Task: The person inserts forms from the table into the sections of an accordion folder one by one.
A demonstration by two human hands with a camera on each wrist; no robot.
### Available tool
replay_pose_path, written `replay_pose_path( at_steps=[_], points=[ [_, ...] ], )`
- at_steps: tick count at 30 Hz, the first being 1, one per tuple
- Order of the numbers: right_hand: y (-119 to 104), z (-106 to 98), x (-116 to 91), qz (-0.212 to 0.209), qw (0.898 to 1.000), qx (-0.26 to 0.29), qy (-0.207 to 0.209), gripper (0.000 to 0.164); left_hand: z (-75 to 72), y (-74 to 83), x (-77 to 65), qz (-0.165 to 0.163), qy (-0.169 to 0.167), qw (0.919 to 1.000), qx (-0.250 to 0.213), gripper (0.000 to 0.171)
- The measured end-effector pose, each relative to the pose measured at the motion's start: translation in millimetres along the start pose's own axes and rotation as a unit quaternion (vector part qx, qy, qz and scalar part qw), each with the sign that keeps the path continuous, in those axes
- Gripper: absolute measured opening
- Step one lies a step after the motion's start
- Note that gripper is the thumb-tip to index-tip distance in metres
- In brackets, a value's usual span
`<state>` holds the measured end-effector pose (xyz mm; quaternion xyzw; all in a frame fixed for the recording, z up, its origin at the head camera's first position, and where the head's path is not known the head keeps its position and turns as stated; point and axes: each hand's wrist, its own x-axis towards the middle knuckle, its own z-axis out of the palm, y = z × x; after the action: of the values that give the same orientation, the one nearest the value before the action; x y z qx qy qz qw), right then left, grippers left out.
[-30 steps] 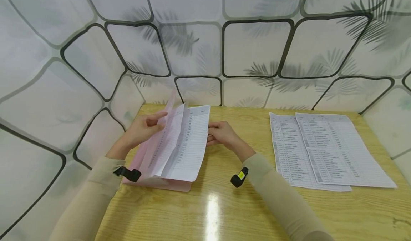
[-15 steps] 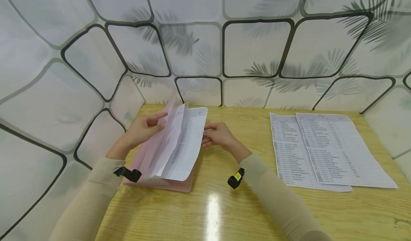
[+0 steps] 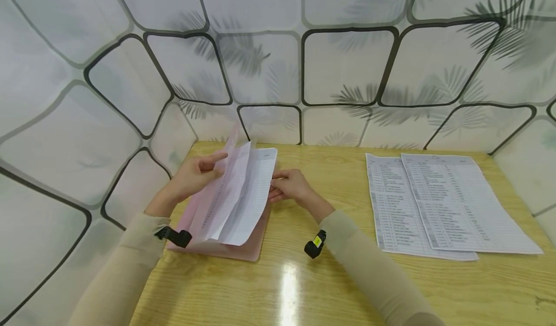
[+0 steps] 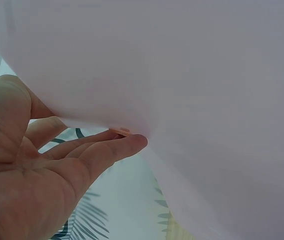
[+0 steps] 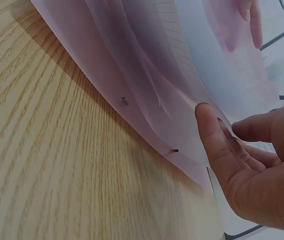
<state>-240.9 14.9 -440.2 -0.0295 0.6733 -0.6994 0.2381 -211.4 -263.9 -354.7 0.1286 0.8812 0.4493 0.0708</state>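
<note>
A pink translucent folder [image 3: 247, 254] stands partly opened on the wooden table at the left. My left hand [image 3: 191, 177] pinches the edge of its raised cover [image 4: 181, 75], thumb on one side and fingers on the other. A white sheet with printed rows [image 3: 254, 195] slants inside the folder, beside another printed sheet [image 3: 228, 191] that leans nearer the cover. My right hand [image 3: 293, 190] pinches the right edge of the slanting sheet between thumb and fingers. From the right wrist view, the folder's pink back [image 5: 82, 55] lies along the table under the curved sheets.
Two overlapping printed sheets, the left one [image 3: 386, 210] partly under the right one [image 3: 460, 205], lie flat on the table [image 3: 330, 287] at the right. Patterned wall covering [image 3: 347, 65] rises directly behind the table and along its left side.
My right hand has moved a little left, carrying the white sheet's edge further in over the folder. The left hand keeps its grip and place on the cover.
</note>
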Motion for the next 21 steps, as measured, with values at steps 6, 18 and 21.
replay_pose_path(
  at_steps=[6, 18, 21],
  points=[
    [2, 5, 1, 0.002, 1.000, 0.000, -0.001, 0.034, 0.2, -1.2, 0.0, 0.001, -0.001, 1.0000, -0.002, 0.051],
    [3, 14, 4, 0.009, 1.000, -0.005, 0.001, 0.035, -0.8, -2.6, -0.5, -0.001, 0.000, 1.0000, 0.007, 0.051],
    [3, 16, 4, 0.009, 1.000, -0.007, 0.004, 0.035, -1.2, -2.2, -0.8, -0.003, -0.001, 1.0000, 0.009, 0.052]
  ],
)
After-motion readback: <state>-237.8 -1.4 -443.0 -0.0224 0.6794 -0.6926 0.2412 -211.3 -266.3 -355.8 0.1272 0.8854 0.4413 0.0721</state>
